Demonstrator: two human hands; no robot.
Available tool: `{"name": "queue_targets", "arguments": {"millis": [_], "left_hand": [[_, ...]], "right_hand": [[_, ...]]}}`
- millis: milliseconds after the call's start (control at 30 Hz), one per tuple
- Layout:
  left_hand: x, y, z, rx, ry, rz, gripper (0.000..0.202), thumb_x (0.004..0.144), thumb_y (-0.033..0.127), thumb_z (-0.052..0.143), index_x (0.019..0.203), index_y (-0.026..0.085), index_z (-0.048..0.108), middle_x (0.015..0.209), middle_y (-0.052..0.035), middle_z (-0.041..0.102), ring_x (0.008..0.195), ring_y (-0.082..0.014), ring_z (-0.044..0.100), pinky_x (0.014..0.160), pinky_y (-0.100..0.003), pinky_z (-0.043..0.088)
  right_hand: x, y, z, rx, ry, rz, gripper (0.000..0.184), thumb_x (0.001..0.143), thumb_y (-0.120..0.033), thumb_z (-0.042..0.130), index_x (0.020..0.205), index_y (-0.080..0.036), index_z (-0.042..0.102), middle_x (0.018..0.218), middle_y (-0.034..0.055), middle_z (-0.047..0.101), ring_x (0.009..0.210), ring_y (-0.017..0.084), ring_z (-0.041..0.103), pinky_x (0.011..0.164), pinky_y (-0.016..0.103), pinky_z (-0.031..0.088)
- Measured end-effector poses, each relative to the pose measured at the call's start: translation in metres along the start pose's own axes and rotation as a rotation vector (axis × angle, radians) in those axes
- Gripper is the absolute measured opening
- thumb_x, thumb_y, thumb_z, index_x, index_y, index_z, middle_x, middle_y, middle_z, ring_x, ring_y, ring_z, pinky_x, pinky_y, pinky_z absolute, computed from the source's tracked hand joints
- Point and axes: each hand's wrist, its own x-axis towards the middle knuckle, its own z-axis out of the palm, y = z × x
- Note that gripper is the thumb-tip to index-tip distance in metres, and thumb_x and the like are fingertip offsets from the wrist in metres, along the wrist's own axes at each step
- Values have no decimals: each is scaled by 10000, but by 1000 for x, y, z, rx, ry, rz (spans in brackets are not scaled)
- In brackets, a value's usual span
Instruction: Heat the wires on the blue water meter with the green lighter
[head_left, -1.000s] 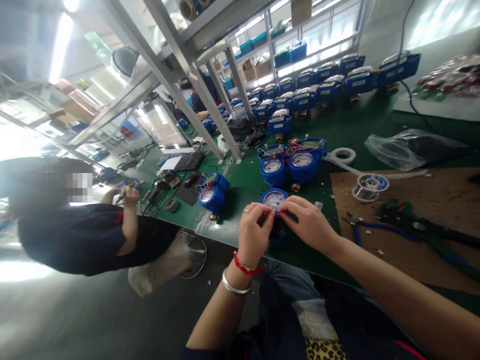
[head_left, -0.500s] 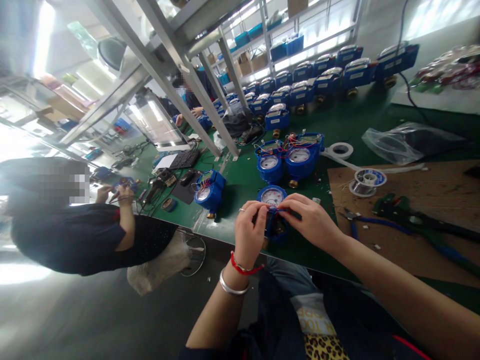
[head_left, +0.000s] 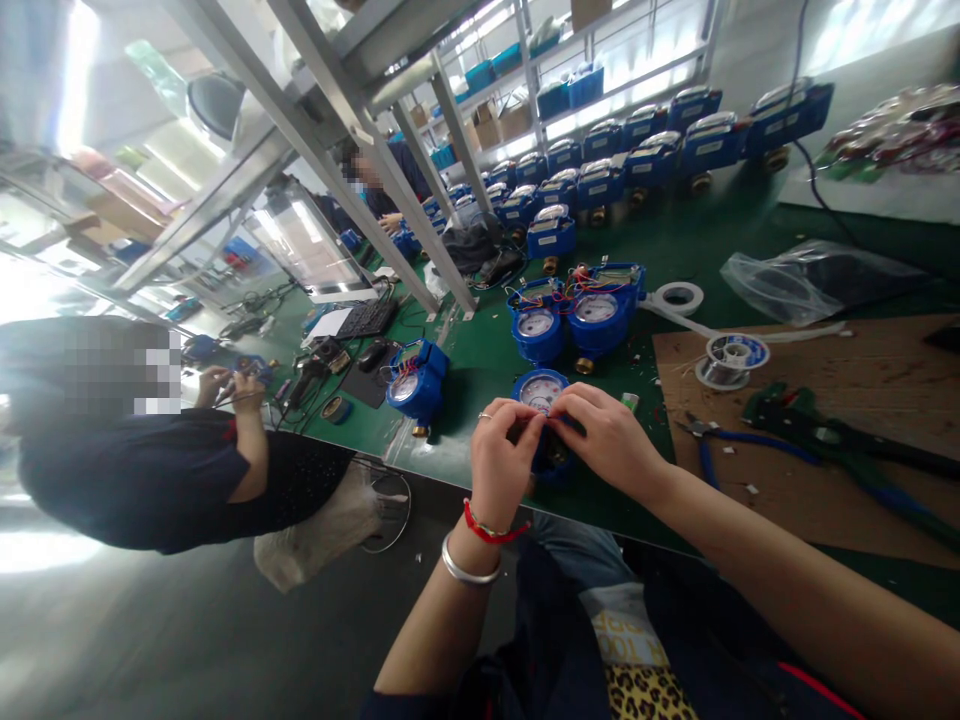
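We pinch fine wiring atop the round blue plastic water meter with a white dial (head_left: pixel 541 392), at the green counter (head_left: pixel 487 360) edge. Left hand (head_left: pixel 504 462) and right hand (head_left: pixel 611 440) both close their grip on it, fingertips meeting. It looks heavy and rigid, its wires delicate; better held by the body. Since half a second ago, the hands have drawn closer together.

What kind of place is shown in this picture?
Most likely an assembly workshop for water meters. Many blue round-dial meters stand in rows on a long green workbench; both hands, left hand and right hand, work on one blue meter. A spool of solder wire lies nearby.
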Motion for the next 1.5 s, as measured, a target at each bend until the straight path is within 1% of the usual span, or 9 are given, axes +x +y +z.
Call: {"name": "queue_targets", "arguments": {"millis": [267,500,633,900,1000,1133,1300,1400,1500], "left_hand": [[-1,0,4,71,38,-19,177,906,258,559,754,167,561,813,-31,583,820,-172,536,752,-290,398],[-1,-1,4,85,42,-14,198,924,281,535,763,167,557,800,-26,577,802,-166,533,743,-288,396],[0,0,3,43,57,-31,173,914,269,556,784,165,603,811,-25,604,805,-158,554,743,-279,408],[-1,0,5,-36,67,-32,148,890,272,597,840,183,704,808,-21,665,782,-144,595,733,-261,444],[-2,-3,6,-44,74,-61,167,893,272,588,983,199,709,833,-25,673,780,-146,600,748,-268,455],[-3,-6,7,-114,68,-124,332,892,266,585,1220,220,607,805,-8,654,745,-138,594,749,-267,465],[-3,-8,8,-212,66,-157,341,896,286,578,1227,203,579,790,-5,627,729,-129,587,735,-253,473],[-2,-8,7,-239,69,-171,341,910,296,553,1234,188,557,796,-9,622,722,-127,584,719,-248,472],[-2,-7,6,-254,67,-183,353,918,317,540,1244,182,543,790,-7,612,704,-124,575,694,-243,471]], "right_hand": [[-3,-1,-2,-92,18,-144,116,937,-170,489,916,-139,599,927,84,619,892,201,559,847,369,487],[-6,-1,-5,-47,5,-107,113,937,-219,507,939,-165,606,938,70,625,882,189,572,825,354,496],[-3,-6,-7,-74,24,-95,145,906,-267,568,996,-157,598,1002,88,614,960,209,565,901,379,479],[9,-6,-1,-127,5,-111,93,908,-213,540,842,-155,572,876,77,605,871,209,554,875,383,476],[7,-3,1,-160,20,-124,147,934,-237,502,833,-159,574,864,82,605,857,212,553,846,380,479],[4,-1,2,-168,12,-158,189,955,-250,461,828,-168,575,856,87,607,832,212,551,806,374,480],[3,0,2,-110,-7,-183,196,961,-247,448,821,-176,565,835,79,603,809,203,556,776,366,489],[3,1,-2,-74,-28,-191,139,942,-279,504,927,-171,590,935,82,621,888,201,574,840,367,495],[3,0,-5,-113,-39,-173,229,911,-328,562,1065,-162,594,1046,98,615,988,221,566,920,395,481]]}}
